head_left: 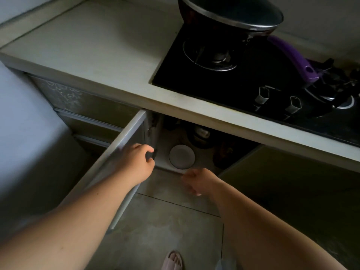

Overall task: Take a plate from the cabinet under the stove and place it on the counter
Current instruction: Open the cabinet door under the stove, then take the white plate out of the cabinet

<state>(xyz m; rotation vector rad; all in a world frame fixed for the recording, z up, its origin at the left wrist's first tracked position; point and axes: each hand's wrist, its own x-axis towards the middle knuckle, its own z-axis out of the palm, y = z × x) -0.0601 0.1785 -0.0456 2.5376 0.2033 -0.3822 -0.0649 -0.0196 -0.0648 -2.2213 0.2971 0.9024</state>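
Lidded dark pot (229,18), purple-handled pan (292,55), pink slipper (172,260) on floor.

Dim kitchen corner seen from above. A pale, matte stone-like worktop (93,45) runs along a light wall (321,14), with a low raised lip at its rear left edge. Set into it is a black glass gas hob (253,78) with a round metal burner ring (212,55) and two grey knobs (263,95). Below left, dark frosted cabinet fronts (64,94) bear a pale scroll pattern. The floor (165,221) is grey-beige tile with thin dark joints. Lighting is weak and even.
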